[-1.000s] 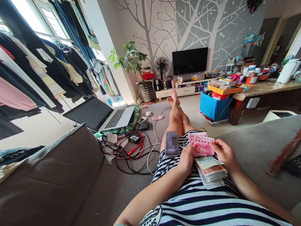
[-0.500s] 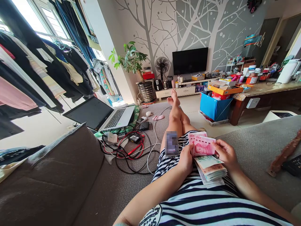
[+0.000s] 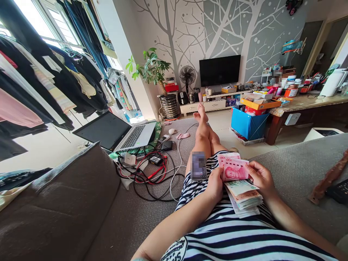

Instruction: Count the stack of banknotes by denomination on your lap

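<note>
Pink 100 banknotes (image 3: pixel 236 169) are held up between my two hands over my lap. My left hand (image 3: pixel 216 183) pinches them at their left edge, thumb in front. At their right edge, my right hand (image 3: pixel 261 177) grips them between thumb and fingers. Below the pink notes, a stack of mixed banknotes (image 3: pixel 246 199) lies on my striped clothing, with a green note and an orange 20 note on top. A phone (image 3: pixel 199 166) with a blurred screen rests on my thigh, left of my left hand.
On the sofa (image 3: pixel 152 217) to the left are an open laptop (image 3: pixel 136 136) and tangled cables (image 3: pixel 154 174). A dark remote-like object (image 3: pixel 338 191) lies at the right edge. Ahead are a blue box (image 3: pixel 248 123), a cluttered table (image 3: pixel 304 101) and a television (image 3: pixel 220 70).
The hands and the pink banknotes have barely moved; the notes tilt very slightly. The stack and the phone stay where they were.
</note>
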Demonstrator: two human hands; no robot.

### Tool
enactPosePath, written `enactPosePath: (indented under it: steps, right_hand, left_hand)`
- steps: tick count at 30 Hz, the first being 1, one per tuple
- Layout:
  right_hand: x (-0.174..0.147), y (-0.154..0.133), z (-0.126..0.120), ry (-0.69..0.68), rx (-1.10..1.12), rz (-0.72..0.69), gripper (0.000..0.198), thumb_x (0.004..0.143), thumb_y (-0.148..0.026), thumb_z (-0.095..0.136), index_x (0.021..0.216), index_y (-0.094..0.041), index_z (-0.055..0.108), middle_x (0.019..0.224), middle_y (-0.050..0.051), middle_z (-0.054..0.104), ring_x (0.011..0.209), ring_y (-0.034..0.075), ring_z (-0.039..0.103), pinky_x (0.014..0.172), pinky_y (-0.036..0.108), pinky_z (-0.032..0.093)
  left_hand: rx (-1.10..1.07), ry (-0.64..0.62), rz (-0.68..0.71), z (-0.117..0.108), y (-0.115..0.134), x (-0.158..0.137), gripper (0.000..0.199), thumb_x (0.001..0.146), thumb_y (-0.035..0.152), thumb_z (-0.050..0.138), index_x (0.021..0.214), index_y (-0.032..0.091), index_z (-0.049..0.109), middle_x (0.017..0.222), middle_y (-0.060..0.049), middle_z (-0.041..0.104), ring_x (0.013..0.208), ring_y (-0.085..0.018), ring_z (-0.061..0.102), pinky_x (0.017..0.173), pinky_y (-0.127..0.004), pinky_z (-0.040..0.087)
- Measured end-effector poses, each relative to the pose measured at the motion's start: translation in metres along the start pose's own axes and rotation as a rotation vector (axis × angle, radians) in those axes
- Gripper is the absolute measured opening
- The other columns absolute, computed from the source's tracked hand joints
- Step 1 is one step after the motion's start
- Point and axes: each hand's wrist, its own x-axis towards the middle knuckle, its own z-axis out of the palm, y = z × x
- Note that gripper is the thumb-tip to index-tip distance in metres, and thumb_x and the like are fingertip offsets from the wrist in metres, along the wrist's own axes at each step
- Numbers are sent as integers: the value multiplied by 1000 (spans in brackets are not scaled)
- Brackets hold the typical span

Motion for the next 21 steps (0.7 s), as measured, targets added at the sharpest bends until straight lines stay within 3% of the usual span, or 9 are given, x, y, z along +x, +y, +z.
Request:
enactPosePath:
  steps: [3,21]
  right_hand:
    - [0,0,0,-5,8,4,39,80,-51,70,65,-18,56,54,-5,41,51,9,34,47,22,26]
    - [2,1,-1,3,-5,2,38,78,-51,71,64,-18,57,55,-4,43,50,9,36,45,22,29]
  left_hand:
    - [3,-55,-14,0,0,0,23,66,36,66,57,18,55,57,2,55,55,-13,45,59,-28,37]
    - [-3,-112,1,3,5,-6,20,63,32,62,52,18,51,52,3,49,53,-10,37,56,-25,32]
